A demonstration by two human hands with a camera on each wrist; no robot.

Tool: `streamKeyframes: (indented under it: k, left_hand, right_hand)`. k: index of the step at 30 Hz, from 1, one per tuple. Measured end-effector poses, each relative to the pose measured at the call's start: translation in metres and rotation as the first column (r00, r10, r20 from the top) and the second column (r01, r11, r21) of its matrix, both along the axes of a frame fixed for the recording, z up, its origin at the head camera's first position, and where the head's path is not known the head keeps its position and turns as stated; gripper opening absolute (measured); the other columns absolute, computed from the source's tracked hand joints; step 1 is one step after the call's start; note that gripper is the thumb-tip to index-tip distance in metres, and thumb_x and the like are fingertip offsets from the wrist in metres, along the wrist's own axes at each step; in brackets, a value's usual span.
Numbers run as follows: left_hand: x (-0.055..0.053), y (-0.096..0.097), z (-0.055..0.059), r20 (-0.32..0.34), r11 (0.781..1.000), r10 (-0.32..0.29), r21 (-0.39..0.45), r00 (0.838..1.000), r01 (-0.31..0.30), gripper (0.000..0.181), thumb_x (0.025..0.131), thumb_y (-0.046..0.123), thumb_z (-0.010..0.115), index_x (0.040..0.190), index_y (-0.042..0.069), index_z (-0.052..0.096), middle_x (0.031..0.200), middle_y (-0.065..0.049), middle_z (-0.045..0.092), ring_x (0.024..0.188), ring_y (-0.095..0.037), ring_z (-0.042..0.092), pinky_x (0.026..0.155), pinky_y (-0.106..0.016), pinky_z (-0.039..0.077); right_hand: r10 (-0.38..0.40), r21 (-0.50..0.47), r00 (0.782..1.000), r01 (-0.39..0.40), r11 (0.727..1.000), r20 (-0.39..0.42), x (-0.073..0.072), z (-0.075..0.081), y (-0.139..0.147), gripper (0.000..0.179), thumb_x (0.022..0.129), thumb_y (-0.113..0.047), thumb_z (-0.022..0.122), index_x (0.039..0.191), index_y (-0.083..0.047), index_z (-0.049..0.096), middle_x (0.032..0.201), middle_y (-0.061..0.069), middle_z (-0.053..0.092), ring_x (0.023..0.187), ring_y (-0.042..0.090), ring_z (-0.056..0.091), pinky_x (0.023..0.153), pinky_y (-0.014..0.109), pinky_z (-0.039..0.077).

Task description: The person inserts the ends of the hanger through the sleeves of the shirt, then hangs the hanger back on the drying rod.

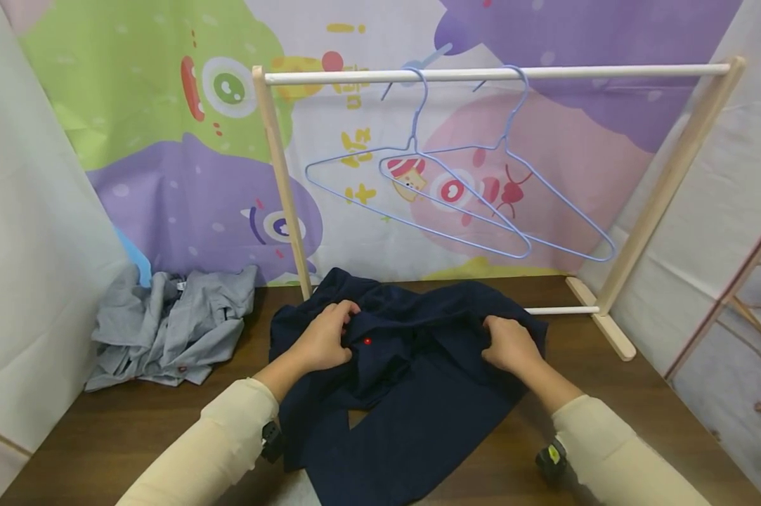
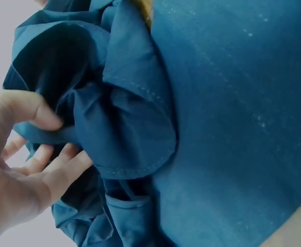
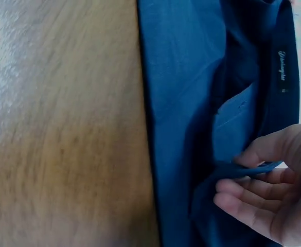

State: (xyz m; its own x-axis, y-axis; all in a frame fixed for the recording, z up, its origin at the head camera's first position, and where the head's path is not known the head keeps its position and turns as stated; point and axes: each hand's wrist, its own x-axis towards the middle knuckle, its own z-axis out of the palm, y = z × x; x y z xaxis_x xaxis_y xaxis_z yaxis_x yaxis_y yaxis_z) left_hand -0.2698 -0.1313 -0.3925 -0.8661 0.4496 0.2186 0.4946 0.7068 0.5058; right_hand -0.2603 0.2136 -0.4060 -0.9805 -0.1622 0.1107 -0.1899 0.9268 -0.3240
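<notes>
A crumpled dark navy garment (image 1: 418, 414) lies over the table in front of me, its upper part bunched towards the rack. My left hand (image 1: 322, 339) is on its upper left part; in the left wrist view a strip of navy cloth (image 2: 52, 135) passes between thumb and fingers. A curved, stitched edge hangs beside them. At the upper right, my right hand (image 1: 513, 343) pinches an edge of the garment. The right wrist view shows a dark inner band with a small label (image 3: 283, 72) and a flap (image 3: 237, 116) near the thumb. Folds hide some fingertips.
Behind the garment stands a wooden rack (image 1: 658, 190) with a white rail (image 1: 582, 72). A blue hanger (image 1: 361, 204) and a second blue hanger (image 1: 563, 200) hang from it, overlapping. A grey garment (image 1: 178, 323) lies heaped on the table (image 1: 133, 436) at left. A printed cloth backs the scene.
</notes>
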Motion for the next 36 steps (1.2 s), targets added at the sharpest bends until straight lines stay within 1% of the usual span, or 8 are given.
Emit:
streamKeyframes:
  k: [3, 8, 12, 21, 26, 32, 34, 36]
  left_hand:
    - [0.000, 0.001, 0.001, -0.035, 1.000, 0.013, -0.004, 0.999, -0.013, 0.060, 0.072, -0.004, 0.069, 0.128, 0.003, 0.049, 0.110, -0.017, 0.056, 0.095, -0.029, 0.055, 0.085, -0.047, 0.048]
    - [0.003, 0.000, 0.010, -0.127, 0.999, 0.047, 0.005, 0.991, -0.046, 0.054, 0.077, -0.004, 0.064, 0.130, 0.003, 0.054, 0.112, -0.018, 0.061, 0.101, -0.031, 0.059, 0.088, -0.049, 0.049]
    - [0.005, -0.002, 0.018, -0.198, 0.996, 0.085, 0.000, 0.977, -0.087, 0.049, 0.078, -0.003, 0.063, 0.126, 0.006, 0.059, 0.108, -0.014, 0.064, 0.089, -0.026, 0.061, 0.078, -0.043, 0.051]
    - [0.012, -0.001, 0.040, -0.293, 0.995, 0.100, 0.051, 0.951, -0.088, 0.033, 0.080, -0.001, 0.063, 0.113, 0.006, 0.066, 0.104, -0.011, 0.067, 0.082, -0.021, 0.059, 0.069, -0.036, 0.050]
    - [0.015, 0.000, 0.048, -0.361, 0.995, 0.096, 0.068, 0.928, -0.077, 0.030, 0.080, -0.001, 0.065, 0.108, 0.007, 0.067, 0.099, -0.009, 0.067, 0.074, -0.019, 0.057, 0.066, -0.036, 0.050]
    - [0.013, 0.001, 0.048, -0.379, 0.993, 0.114, 0.063, 0.919, -0.097, 0.028, 0.079, -0.001, 0.067, 0.106, 0.007, 0.067, 0.097, -0.009, 0.066, 0.078, -0.021, 0.060, 0.068, -0.038, 0.052]
    - [0.010, 0.001, 0.044, -0.369, 0.992, 0.123, 0.047, 0.922, -0.113, 0.027, 0.080, 0.000, 0.067, 0.106, 0.007, 0.067, 0.096, -0.009, 0.065, 0.079, -0.022, 0.060, 0.068, -0.038, 0.053]
    - [0.006, 0.001, 0.037, -0.354, 0.991, 0.129, 0.024, 0.926, -0.129, 0.026, 0.081, 0.000, 0.068, 0.106, 0.007, 0.067, 0.095, -0.008, 0.064, 0.078, -0.022, 0.060, 0.068, -0.038, 0.052]
  right_hand:
    - [0.001, -0.013, 0.999, -0.002, 1.000, -0.034, 0.002, 0.008, 0.002, 0.045, 0.073, -0.004, 0.071, 0.115, 0.008, 0.062, 0.109, 0.025, 0.066, 0.089, 0.040, 0.065, 0.075, 0.051, 0.052]
    - [0.004, -0.039, 0.992, -0.009, 0.999, -0.124, 0.008, 0.027, 0.008, 0.038, 0.076, -0.003, 0.066, 0.113, 0.008, 0.062, 0.091, 0.018, 0.067, 0.068, 0.027, 0.059, 0.061, 0.045, 0.050]
    - [0.008, -0.057, 0.976, -0.021, 0.998, -0.219, 0.012, 0.044, 0.014, 0.033, 0.077, -0.001, 0.062, 0.109, 0.007, 0.064, 0.079, 0.013, 0.065, 0.060, 0.023, 0.053, 0.057, 0.044, 0.048]
    - [0.036, -0.024, 0.931, -0.048, 0.999, -0.362, 0.023, 0.073, 0.033, 0.026, 0.078, -0.001, 0.065, 0.103, 0.004, 0.069, 0.094, 0.023, 0.068, 0.080, 0.039, 0.064, 0.072, 0.054, 0.048]
    - [0.045, -0.015, 0.917, -0.055, 0.998, -0.396, 0.026, 0.088, 0.042, 0.025, 0.076, 0.000, 0.061, 0.099, 0.004, 0.071, 0.090, 0.023, 0.069, 0.076, 0.037, 0.063, 0.069, 0.053, 0.047]
    - [0.005, -0.067, 0.890, -0.040, 0.997, -0.456, 0.025, 0.090, 0.044, 0.019, 0.076, -0.004, 0.061, 0.090, 0.003, 0.072, 0.081, 0.018, 0.068, 0.068, 0.033, 0.059, 0.064, 0.051, 0.046]
    - [-0.006, -0.082, 0.896, -0.034, 0.996, -0.444, 0.020, 0.083, 0.043, 0.020, 0.077, -0.005, 0.062, 0.092, 0.003, 0.072, 0.082, 0.018, 0.069, 0.069, 0.034, 0.061, 0.064, 0.051, 0.046]
    - [-0.018, -0.097, 0.915, -0.023, 0.995, -0.404, 0.013, 0.072, 0.042, 0.021, 0.080, -0.005, 0.062, 0.097, 0.003, 0.071, 0.086, 0.018, 0.070, 0.074, 0.035, 0.064, 0.067, 0.052, 0.048]
